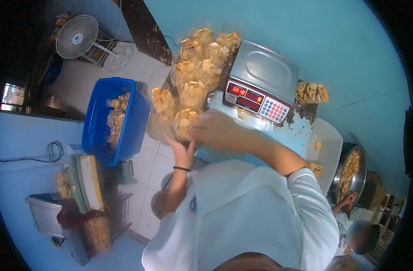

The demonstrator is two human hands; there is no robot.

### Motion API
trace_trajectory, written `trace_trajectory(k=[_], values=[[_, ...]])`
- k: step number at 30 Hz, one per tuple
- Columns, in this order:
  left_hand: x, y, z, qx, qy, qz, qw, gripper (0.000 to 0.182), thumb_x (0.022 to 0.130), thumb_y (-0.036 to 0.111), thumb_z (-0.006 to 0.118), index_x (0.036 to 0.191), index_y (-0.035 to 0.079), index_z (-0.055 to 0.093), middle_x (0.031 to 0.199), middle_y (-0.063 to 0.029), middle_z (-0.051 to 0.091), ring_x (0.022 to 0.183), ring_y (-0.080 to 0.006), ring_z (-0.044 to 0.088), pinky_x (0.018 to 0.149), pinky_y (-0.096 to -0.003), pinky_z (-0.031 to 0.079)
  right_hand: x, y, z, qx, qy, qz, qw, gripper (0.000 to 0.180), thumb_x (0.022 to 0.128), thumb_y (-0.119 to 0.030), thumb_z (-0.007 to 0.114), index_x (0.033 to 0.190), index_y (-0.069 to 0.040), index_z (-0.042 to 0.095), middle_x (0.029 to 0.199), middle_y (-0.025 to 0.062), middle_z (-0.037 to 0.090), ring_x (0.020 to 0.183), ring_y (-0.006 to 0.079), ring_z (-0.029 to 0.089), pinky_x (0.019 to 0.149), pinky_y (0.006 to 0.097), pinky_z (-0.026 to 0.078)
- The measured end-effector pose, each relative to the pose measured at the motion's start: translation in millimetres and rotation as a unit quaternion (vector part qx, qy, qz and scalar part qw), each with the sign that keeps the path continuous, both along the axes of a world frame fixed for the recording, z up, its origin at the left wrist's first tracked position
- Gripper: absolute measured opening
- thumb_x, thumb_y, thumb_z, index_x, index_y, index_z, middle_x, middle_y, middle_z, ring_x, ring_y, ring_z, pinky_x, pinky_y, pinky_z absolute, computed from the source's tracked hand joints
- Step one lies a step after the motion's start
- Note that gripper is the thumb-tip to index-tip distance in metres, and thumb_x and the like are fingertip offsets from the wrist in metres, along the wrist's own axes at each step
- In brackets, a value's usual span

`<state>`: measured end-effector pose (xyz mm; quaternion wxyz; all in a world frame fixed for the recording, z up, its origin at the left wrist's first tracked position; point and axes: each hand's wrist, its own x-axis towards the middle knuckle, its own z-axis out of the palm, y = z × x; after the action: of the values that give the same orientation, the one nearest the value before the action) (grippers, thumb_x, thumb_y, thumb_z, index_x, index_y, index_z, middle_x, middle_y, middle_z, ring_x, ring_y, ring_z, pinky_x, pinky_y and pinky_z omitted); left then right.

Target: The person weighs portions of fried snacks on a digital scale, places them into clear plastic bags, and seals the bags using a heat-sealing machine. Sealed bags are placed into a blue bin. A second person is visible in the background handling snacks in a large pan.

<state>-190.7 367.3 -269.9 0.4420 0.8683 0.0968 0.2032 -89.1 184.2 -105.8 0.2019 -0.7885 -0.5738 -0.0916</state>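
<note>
My left hand (pixel 182 151), with a dark beaded bracelet on its wrist, cups the bottom of a clear plastic bag of pale yellow chips or crackers (pixel 185 122). My right hand (pixel 210 126) is blurred and lies against that bag's right side; whether its fingers grip it is unclear. Just left stands a second filled bag (pixel 162 105). Beyond my hands, several more filled bags (pixel 201 62) crowd together on the table. Right of them stands a digital scale (pixel 260 83) with a bare metal pan (pixel 265 67) and lit red digits.
A blue plastic tub (pixel 133 125) with filled bags is on the left, near a standing fan (pixel 78 37). On the right are a pale plastic bin (pixel 323 145) and a large metal bowl of pieces (pixel 348 169), with another person's hand (pixel 350 198) at its rim.
</note>
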Motion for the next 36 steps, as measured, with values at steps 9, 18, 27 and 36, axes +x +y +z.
trace_trajectory(k=[9, 18, 27, 36], values=[[92.1, 10.0, 130.5, 0.276, 0.076, -0.237, 0.928, 0.020, 0.089, 0.006, 0.061, 0.107, 0.001, 0.069, 0.106, -0.0222, 0.070, 0.100, -0.0379, 0.067, 0.087, -0.0435, 0.054, -29.9, -153.7, -30.8, 0.095, 0.212, -0.278, 0.932, 0.016, 0.087, -0.015, 0.073, 0.099, -0.006, 0.070, 0.094, 0.0111, 0.070, 0.088, 0.0306, 0.068, 0.077, 0.0395, 0.054], [183.5, -13.3, 53.3, 0.520, 0.398, -0.309, 0.690, 0.039, 0.094, 0.022, 0.050, 0.122, -0.002, 0.064, 0.129, -0.0274, 0.062, 0.120, -0.0397, 0.061, 0.101, -0.0470, 0.049, -127.5, -303.3, -93.9, 0.069, 0.255, -0.535, 0.802, 0.017, 0.091, -0.021, 0.067, 0.101, -0.007, 0.071, 0.094, 0.0124, 0.071, 0.087, 0.0345, 0.068, 0.075, 0.0426, 0.054], [189.3, 8.3, 43.9, 0.541, 0.433, -0.228, 0.684, 0.043, 0.090, 0.029, 0.058, 0.123, 0.003, 0.066, 0.126, -0.0243, 0.065, 0.119, -0.0382, 0.062, 0.100, -0.0465, 0.049, -257.9, -478.8, -210.7, 0.025, 0.219, -0.842, 0.493, 0.031, 0.090, -0.016, 0.062, 0.120, -0.007, 0.064, 0.100, 0.0208, 0.070, 0.092, 0.0396, 0.067, 0.080, 0.0492, 0.053], [183.5, -8.4, 51.1, 0.551, 0.447, -0.183, 0.680, 0.043, 0.090, 0.030, 0.059, 0.123, 0.004, 0.066, 0.124, -0.0240, 0.066, 0.118, -0.0377, 0.063, 0.099, -0.0466, 0.050, -291.5, -613.6, -286.6, -0.008, 0.241, -0.925, 0.293, 0.028, 0.089, -0.013, 0.059, 0.114, -0.002, 0.065, 0.111, 0.0210, 0.070, 0.100, 0.0381, 0.069, 0.087, 0.0474, 0.053]])
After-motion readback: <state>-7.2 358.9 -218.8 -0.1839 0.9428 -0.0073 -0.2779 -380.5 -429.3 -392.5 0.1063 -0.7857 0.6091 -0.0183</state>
